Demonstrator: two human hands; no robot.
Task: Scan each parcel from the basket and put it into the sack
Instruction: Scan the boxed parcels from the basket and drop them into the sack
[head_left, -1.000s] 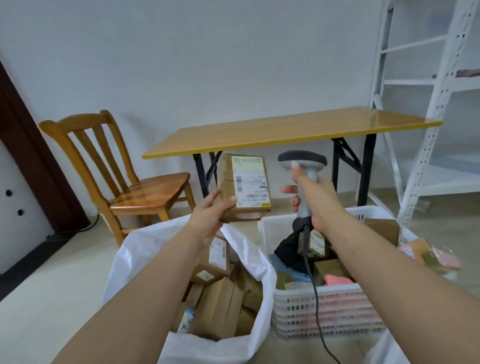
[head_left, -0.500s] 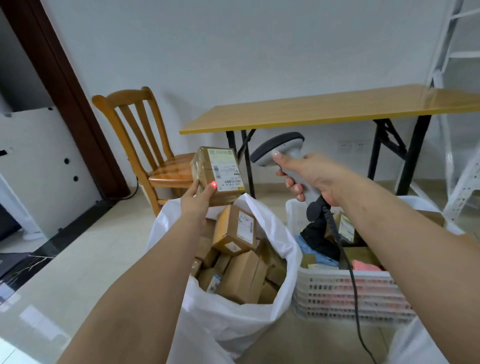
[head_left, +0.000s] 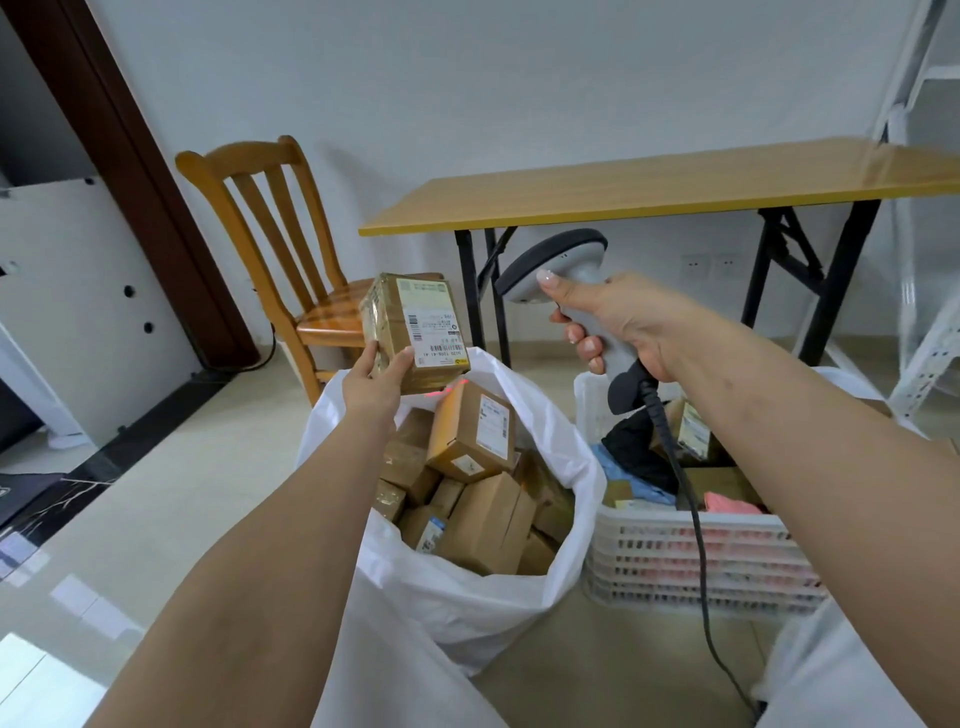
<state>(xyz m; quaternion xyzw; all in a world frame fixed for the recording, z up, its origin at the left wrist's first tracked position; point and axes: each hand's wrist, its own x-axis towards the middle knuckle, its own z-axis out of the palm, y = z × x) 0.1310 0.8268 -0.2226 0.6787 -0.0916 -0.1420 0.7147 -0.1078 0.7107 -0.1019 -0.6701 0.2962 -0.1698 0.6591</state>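
Left fingers (head_left: 387, 364) grip parcel (head_left: 415, 332); right fingers (head_left: 584, 345) grip scanner (head_left: 561, 265); cable (head_left: 696, 530) cut off.

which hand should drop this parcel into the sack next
Probably the left. The left hand already grips the parcel right above the sack opening. The right hand is wrapped round the scanner, over by the basket.

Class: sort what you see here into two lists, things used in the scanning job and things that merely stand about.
In use: parcel in left hand; scanner in right hand; sack; basket.

Standing about: chair; table; shelf rack.
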